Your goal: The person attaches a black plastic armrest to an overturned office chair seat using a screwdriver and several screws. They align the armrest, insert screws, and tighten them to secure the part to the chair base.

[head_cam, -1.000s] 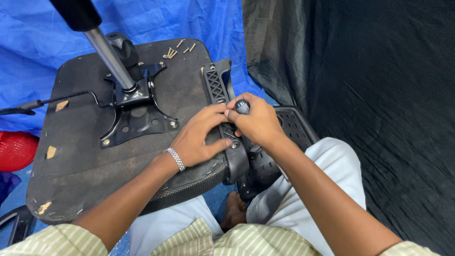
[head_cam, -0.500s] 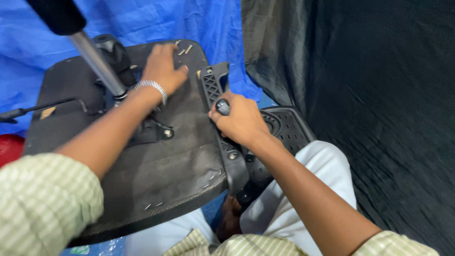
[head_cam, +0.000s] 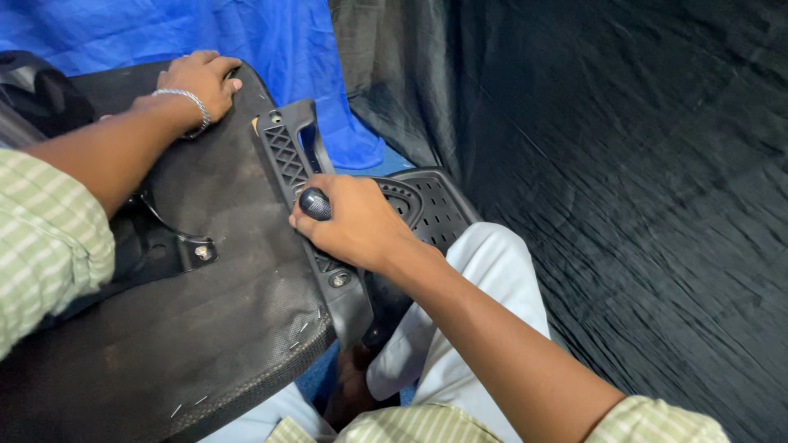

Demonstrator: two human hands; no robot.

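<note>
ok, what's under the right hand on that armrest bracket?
The right hand grips a dark round-ended tool handle against the black plastic armrest bracket. One screw head shows just below the hand. The tool's tip and whatever it engages are covered by the hand.

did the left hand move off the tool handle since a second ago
Yes. The left hand has left the right hand and its tool handle and now lies flat at the far edge of the chair seat underside.
</note>
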